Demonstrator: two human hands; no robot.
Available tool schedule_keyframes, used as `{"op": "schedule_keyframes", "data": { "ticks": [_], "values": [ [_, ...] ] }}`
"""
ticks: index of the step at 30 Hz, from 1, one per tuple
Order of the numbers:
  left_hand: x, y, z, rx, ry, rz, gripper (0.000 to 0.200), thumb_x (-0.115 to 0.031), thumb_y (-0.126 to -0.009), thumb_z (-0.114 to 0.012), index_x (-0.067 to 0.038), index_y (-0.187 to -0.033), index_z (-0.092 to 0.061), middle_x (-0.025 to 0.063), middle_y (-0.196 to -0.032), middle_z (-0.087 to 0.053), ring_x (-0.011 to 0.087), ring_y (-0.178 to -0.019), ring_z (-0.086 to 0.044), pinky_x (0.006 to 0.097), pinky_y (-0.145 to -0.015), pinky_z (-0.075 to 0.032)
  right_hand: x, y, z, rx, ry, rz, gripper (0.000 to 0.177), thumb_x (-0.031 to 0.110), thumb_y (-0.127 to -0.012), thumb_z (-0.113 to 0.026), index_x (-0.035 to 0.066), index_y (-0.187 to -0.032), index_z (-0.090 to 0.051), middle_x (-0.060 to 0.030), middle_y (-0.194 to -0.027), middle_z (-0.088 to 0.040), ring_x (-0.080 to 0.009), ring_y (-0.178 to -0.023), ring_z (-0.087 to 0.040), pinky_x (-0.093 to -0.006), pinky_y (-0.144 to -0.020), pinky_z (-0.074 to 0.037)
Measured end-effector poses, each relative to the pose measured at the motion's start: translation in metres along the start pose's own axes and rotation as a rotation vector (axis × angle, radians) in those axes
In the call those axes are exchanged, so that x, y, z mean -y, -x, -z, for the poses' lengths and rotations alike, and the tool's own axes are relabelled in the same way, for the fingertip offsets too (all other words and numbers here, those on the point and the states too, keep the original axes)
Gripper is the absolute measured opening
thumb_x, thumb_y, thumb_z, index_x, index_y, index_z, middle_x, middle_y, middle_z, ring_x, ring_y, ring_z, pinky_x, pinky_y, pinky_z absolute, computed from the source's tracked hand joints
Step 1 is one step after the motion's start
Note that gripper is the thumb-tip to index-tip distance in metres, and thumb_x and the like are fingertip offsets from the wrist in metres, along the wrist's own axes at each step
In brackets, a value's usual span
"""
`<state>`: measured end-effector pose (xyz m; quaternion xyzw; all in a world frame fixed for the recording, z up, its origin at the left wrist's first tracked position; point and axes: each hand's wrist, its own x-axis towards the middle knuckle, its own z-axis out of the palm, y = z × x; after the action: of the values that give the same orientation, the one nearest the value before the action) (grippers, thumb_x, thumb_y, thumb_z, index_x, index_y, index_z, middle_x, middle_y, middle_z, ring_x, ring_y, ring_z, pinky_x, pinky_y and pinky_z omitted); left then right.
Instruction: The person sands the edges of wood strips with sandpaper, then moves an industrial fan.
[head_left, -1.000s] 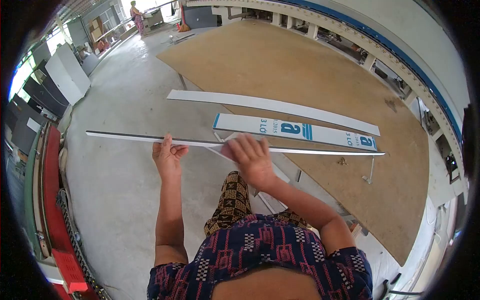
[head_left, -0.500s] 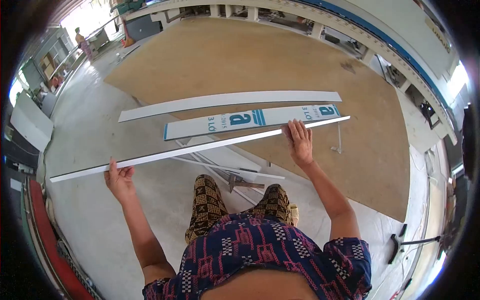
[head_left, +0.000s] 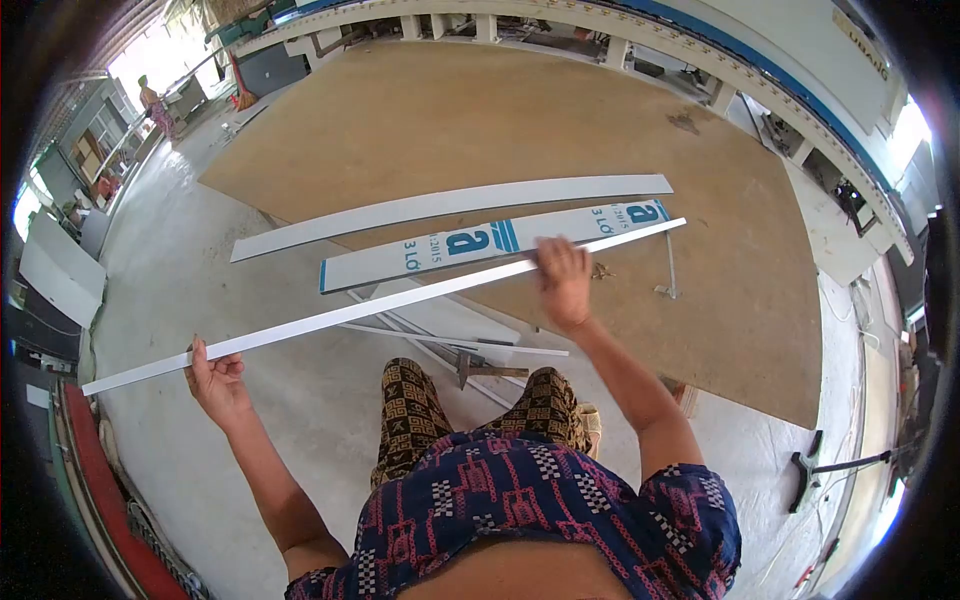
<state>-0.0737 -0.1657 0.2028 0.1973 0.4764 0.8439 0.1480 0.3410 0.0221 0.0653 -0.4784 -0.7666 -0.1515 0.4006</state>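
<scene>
Here the white strip runs near-left to far-right, left hand clasped around it close to the near end, right hand closed over it short of the far end.

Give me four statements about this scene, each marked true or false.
1. The left hand and the right hand both touch the long white strip. True.
2. The left hand grips that strip at its middle. False: it grips near one end.
3. A plain white strip lies beyond the printed strip. True.
4. The printed strip's lettering is red. False: it is blue.
</scene>
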Motion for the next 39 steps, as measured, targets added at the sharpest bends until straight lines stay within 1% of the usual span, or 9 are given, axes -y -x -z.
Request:
{"op": "schedule_keyframes", "data": {
  "ticks": [10, 17, 27, 30, 31, 32, 33, 36, 39],
  "values": [
    [0.022, 0.070, -0.042, 0.689, 0.113, 0.254, 0.045, -0.034, -0.088, -0.045, -0.003, -0.120, -0.040, 0.0096, -0.107, -0.052, 0.0205, -0.073, -0.060, 0.0284, -0.051, -0.052, -0.004, -0.019, 0.022, -0.029, -0.096, -0.121, 0.030, 0.010, -0.069, -0.061, 0.009, -0.098, -0.055, -0.0091, -0.099, -0.053, -0.0297, -0.105, -0.046, -0.0499, -0.090, -0.028],
    [0.059, 0.072, -0.039, 0.624, 0.221, 0.278, 0.031, -0.034, -0.090, -0.043, -0.005, -0.088, -0.052, 0.0121, -0.086, -0.058, 0.0217, -0.057, -0.059, 0.0306, -0.048, -0.051, 0.033, 0.004, 0.028, 0.137, -0.129, -0.087, 0.042, 0.008, -0.068, -0.061, 0.010, -0.109, -0.050, -0.0092, -0.106, -0.051, -0.0283, -0.108, -0.043, -0.0471, -0.092, -0.027],
    [-0.004, 0.007, 0.024, 0.351, 0.303, 0.230, 0.027, -0.032, -0.088, -0.049, -0.008, -0.075, -0.050, 0.0070, -0.071, -0.055, 0.0177, -0.050, -0.052, 0.0288, -0.041, -0.045, -0.135, 0.051, 0.034, 0.250, 0.243, -0.286, 0.029, 0.016, -0.078, -0.057, 0.009, -0.106, -0.055, -0.0111, -0.109, -0.050, -0.0281, -0.108, -0.044, -0.0450, -0.091, -0.032],
    [-0.016, -0.005, 0.046, 0.318, 0.437, 0.270, 0.023, -0.030, -0.088, -0.050, -0.010, -0.076, -0.050, 0.0059, -0.071, -0.055, 0.0170, -0.058, -0.054, 0.0293, -0.043, -0.046, -0.179, 0.050, 0.040, 0.112, -0.003, -0.729, 0.028, 0.019, -0.083, -0.052, 0.006, -0.108, -0.057, -0.0133, -0.098, -0.059, -0.0305, -0.091, -0.055, -0.0380, -0.079, -0.043],
    [-0.018, -0.014, 0.054, 0.281, 0.500, 0.279, 0.022, -0.029, -0.088, -0.050, -0.010, -0.077, -0.051, 0.0057, -0.071, -0.055, 0.0169, -0.061, -0.055, 0.0296, -0.044, -0.046, -0.185, 0.045, 0.051, -0.071, -0.441, -0.897, 0.028, 0.021, -0.085, -0.050, 0.002, -0.105, -0.059, -0.0117, -0.098, -0.061, -0.0240, -0.089, -0.057, -0.0358, -0.078, -0.043],
    [-0.016, -0.022, 0.061, 0.331, 0.554, 0.277, 0.019, -0.026, -0.087, -0.052, -0.010, -0.078, -0.051, 0.0057, -0.071, -0.055, 0.0173, -0.064, -0.055, 0.0300, -0.047, -0.046, -0.203, 0.048, 0.049, -0.020, -0.232, -1.040, 0.027, 0.022, -0.086, -0.050, 0.001, -0.097, -0.062, -0.0098, -0.093, -0.063, -0.0190, -0.087, -0.057, -0.0333, -0.076, -0.043],
    [-0.011, -0.029, 0.062, 0.380, 0.605, 0.267, 0.016, -0.024, -0.085, -0.053, -0.010, -0.078, -0.051, 0.0058, -0.072, -0.056, 0.0177, -0.067, -0.055, 0.0304, -0.049, -0.046, -0.195, 0.041, 0.050, -0.294, -0.512, -1.003, 0.026, 0.020, -0.086, -0.051, -0.001, -0.097, -0.061, -0.0089, -0.087, -0.063, -0.0184, -0.083, -0.057, -0.0308, -0.072, -0.044],
    [0.013, -0.021, 0.023, 0.492, 0.764, 0.300, 0.012, -0.021, -0.083, -0.052, -0.010, -0.078, -0.052, 0.0082, -0.077, -0.057, 0.0214, -0.069, -0.053, 0.0350, -0.062, -0.046, -0.160, 0.010, 0.031, -0.363, -0.907, -0.967, 0.028, 0.020, -0.083, -0.052, -0.004, -0.097, -0.061, -0.0063, -0.087, -0.062, -0.0146, -0.081, -0.056, -0.0304, -0.066, -0.045],
    [0.037, 0.002, -0.024, 0.318, 0.858, 0.449, 0.014, -0.017, -0.082, -0.056, -0.007, -0.072, -0.056, 0.0111, -0.077, -0.060, 0.0237, -0.069, -0.056, 0.0349, -0.064, -0.048, -0.066, -0.021, -0.004, -0.132, -1.090, -0.916, 0.028, 0.019, -0.084, -0.053, -0.003, -0.101, -0.060, -0.0064, -0.092, -0.062, -0.0156, -0.081, -0.056, -0.0299, -0.068, -0.046]
  ]
}}
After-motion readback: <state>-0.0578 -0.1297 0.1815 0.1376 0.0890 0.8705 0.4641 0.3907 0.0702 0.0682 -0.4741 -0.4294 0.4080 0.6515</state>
